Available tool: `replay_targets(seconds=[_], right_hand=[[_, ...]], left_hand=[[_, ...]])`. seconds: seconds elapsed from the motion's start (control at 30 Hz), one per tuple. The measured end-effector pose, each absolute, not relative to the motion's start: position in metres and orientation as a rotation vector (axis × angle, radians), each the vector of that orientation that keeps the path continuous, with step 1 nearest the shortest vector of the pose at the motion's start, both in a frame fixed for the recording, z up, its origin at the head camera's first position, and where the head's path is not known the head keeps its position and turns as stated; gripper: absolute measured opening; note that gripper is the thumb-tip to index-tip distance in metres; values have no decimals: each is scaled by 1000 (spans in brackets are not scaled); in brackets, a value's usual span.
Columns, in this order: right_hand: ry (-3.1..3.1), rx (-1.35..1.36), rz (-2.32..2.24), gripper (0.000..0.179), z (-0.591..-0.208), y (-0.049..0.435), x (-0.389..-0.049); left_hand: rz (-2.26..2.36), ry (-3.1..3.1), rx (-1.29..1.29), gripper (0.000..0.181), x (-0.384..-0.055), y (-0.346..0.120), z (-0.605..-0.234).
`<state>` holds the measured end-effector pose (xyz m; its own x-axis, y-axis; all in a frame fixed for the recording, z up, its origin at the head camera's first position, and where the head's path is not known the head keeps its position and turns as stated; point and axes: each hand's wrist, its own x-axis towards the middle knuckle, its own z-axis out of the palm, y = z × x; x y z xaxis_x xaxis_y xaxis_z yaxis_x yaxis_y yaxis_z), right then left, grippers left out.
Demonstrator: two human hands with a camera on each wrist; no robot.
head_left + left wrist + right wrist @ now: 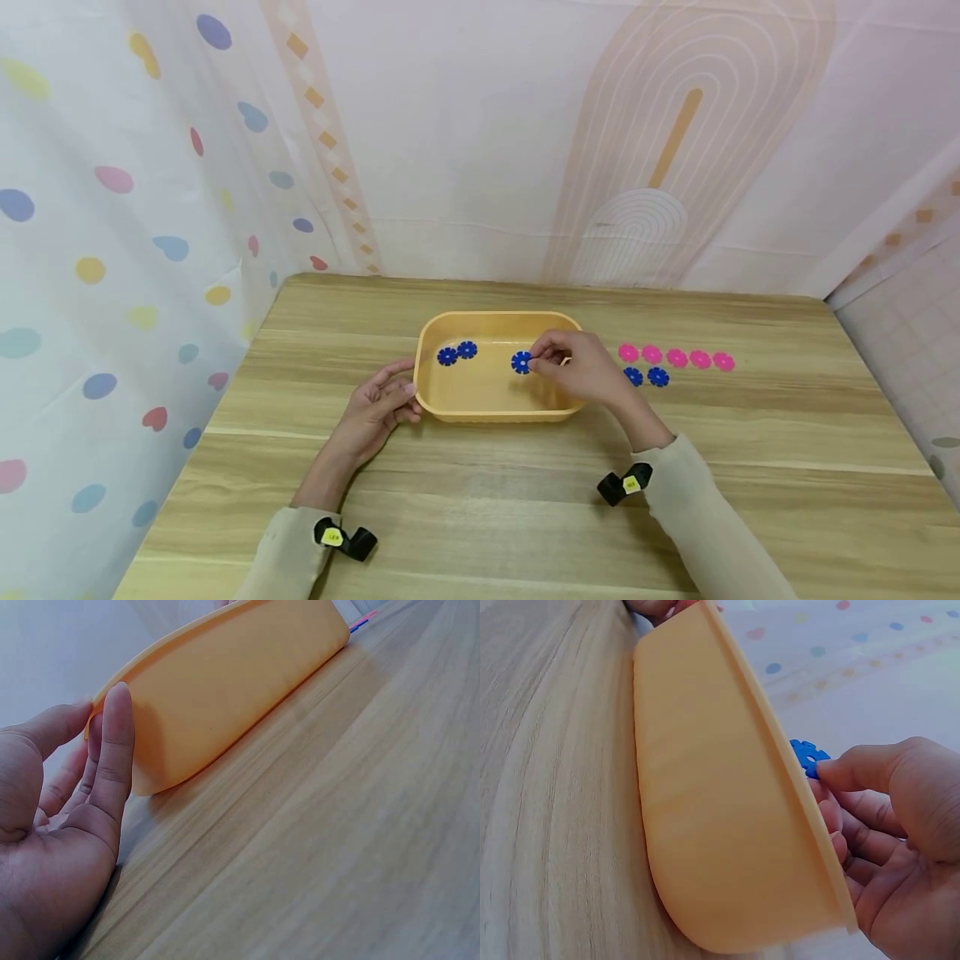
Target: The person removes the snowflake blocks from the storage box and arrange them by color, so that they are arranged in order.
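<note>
A yellow plastic basin stands on the wooden table. My left hand holds its left end, with the thumb at the rim and a finger against the outer wall in the left wrist view. Over the basin's right half, my right hand pinches a blue snowflake disc between thumb and fingertips. The right wrist view shows this blue disc just above the rim. Two more blue discs lie inside the basin at the left, edges overlapping.
Right of the basin, several pink snowflake discs lie in a row on the table. Two blue discs lie in front of them, one partly behind my right hand. A patterned curtain hangs along the table's back and left sides.
</note>
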<state>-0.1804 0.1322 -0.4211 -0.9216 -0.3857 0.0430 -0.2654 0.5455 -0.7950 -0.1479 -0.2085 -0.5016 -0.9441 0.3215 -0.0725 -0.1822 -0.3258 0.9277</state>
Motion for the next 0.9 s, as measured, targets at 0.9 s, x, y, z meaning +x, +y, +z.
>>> replay_targets(seconds=[0.9], right_hand=[[2633,-225,-1509,16,-424,195,-164]], left_hand=[[2334,1589,194,49,-149,-208,-503]])
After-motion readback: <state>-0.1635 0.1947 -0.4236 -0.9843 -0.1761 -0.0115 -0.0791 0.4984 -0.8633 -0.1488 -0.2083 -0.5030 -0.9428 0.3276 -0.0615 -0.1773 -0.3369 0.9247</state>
